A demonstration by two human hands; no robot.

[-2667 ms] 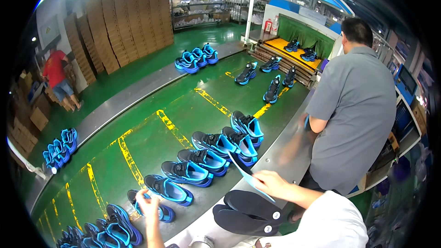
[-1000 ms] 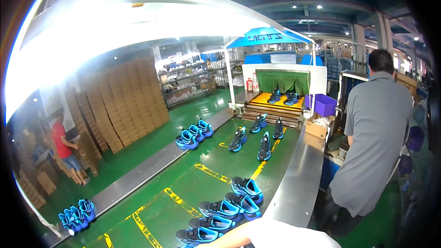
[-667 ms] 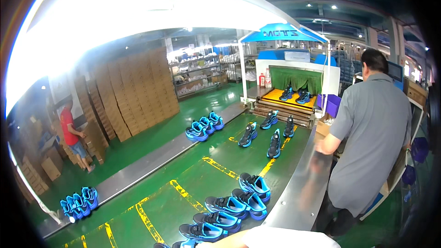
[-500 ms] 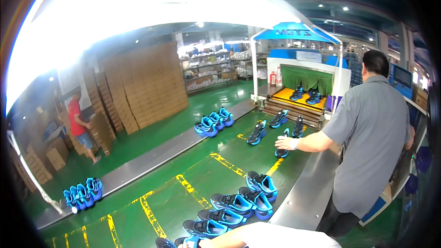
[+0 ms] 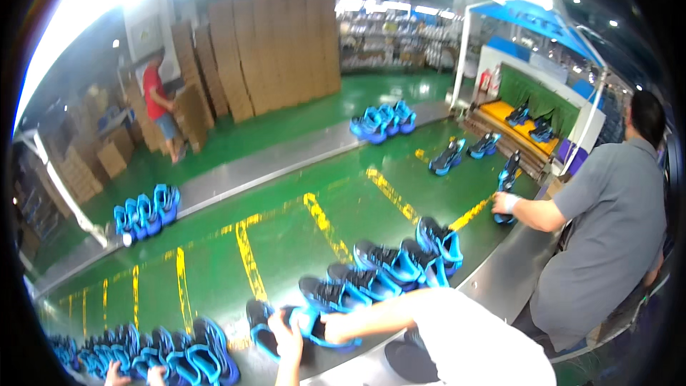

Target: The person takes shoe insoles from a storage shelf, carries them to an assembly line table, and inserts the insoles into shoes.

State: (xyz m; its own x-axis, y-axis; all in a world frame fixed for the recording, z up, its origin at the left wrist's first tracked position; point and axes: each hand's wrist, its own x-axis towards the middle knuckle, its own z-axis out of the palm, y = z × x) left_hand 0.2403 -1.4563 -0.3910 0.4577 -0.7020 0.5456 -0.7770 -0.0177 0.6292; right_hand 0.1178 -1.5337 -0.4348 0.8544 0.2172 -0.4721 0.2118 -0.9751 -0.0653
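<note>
Black-and-blue sneakers stand in a slanting row along the near side of a green belt (image 5: 286,243) marked with yellow lines. My right hand (image 5: 339,329), below a white sleeve, has its fingers closed on the collar of a sneaker (image 5: 313,322) at the row's near end. Just left of it, my left hand (image 5: 287,337) is at the heel of the neighbouring sneaker (image 5: 259,322), fingers apart and slightly blurred. Whether it touches that shoe is hard to tell. Several more sneakers (image 5: 368,282) sit beyond my right hand.
A co-worker in grey (image 5: 607,221) handles a sneaker (image 5: 506,216) at right. Another person's hands (image 5: 136,374) are among packed sneakers (image 5: 207,354) at lower left. Sneakers also sit on a far grey ledge (image 5: 264,164). Behind are a covered machine (image 5: 532,111), stacked cartons (image 5: 282,57) and a person in red (image 5: 155,100).
My view has swung left and down. Both my hands, the packed sneakers and another person's hands at lower left now show. The grey-shirted co-worker still has a hand on a sneaker.
</note>
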